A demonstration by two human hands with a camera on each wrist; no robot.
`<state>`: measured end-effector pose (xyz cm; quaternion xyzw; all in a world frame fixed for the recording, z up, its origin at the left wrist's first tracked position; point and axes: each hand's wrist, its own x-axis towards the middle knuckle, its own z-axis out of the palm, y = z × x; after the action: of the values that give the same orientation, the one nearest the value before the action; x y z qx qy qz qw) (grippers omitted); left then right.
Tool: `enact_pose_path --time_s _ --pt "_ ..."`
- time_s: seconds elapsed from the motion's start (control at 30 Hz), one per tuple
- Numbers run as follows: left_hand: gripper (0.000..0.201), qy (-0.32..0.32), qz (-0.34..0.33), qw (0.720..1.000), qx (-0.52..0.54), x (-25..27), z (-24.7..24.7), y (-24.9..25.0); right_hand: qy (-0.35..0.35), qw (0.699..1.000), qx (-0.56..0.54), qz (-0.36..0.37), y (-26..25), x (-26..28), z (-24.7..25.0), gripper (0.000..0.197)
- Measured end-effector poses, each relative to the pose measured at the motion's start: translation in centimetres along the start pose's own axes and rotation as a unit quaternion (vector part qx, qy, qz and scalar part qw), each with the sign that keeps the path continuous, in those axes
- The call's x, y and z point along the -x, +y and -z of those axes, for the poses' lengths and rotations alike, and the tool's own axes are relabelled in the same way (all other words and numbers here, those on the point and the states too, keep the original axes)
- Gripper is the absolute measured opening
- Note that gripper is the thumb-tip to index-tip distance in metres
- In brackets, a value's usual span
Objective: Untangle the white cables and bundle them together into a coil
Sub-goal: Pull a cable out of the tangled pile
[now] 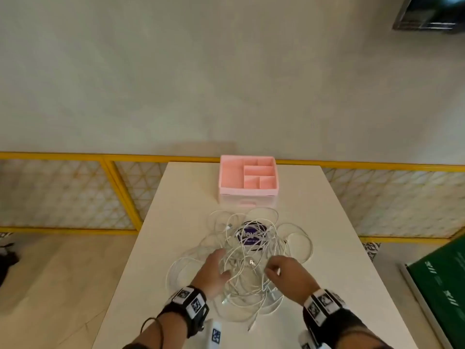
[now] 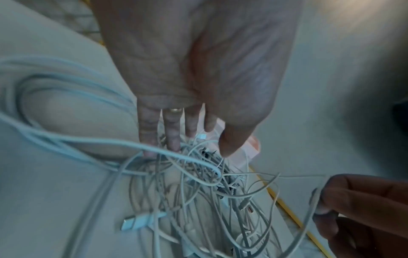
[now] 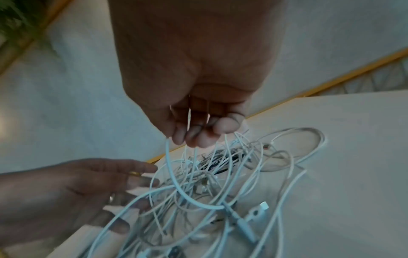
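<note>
A loose tangle of white cables [image 1: 249, 263] lies in the middle of the white table [image 1: 176, 197], over a dark purple disc [image 1: 251, 234]. My left hand [image 1: 212, 269] hovers over the tangle's left side, its fingers [image 2: 172, 132] straight and spread, tips among the strands. My right hand [image 1: 279, 270] is at the tangle's right side with curled fingers [image 3: 198, 137], pinching thin white strands [image 3: 170, 160] that hang from it in loops. In the left wrist view the tangle [image 2: 198, 200] shows a white USB plug [image 2: 141, 223] on the table.
A pink organiser box [image 1: 247, 178] with several compartments stands at the table's far edge, behind the cables. A yellow-framed lattice fence [image 1: 75, 192] runs behind the table. A green board [image 1: 442, 285] leans at the right.
</note>
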<state>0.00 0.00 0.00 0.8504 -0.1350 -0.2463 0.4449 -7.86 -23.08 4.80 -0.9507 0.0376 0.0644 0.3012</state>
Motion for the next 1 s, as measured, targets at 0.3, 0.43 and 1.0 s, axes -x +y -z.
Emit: enact_pose_path --time_s 0.3,0.43,1.0 --pt "0.022 0.102 -0.047 0.991 0.078 -1.0 1.7 5.1 0.026 0.861 -0.474 -0.182 -2.6 -2.2 1.5 0.039" --pt "0.015 0.164 -0.08 0.979 0.087 -1.4 5.9 8.2 0.116 0.87 -0.473 -0.08 -5.3 -3.8 6.7 0.023" --pt "0.022 0.1 -0.212 0.97 0.062 -2.1 3.7 12.8 0.088 0.871 -0.442 0.197 -18.4 -2.5 20.7 0.025"
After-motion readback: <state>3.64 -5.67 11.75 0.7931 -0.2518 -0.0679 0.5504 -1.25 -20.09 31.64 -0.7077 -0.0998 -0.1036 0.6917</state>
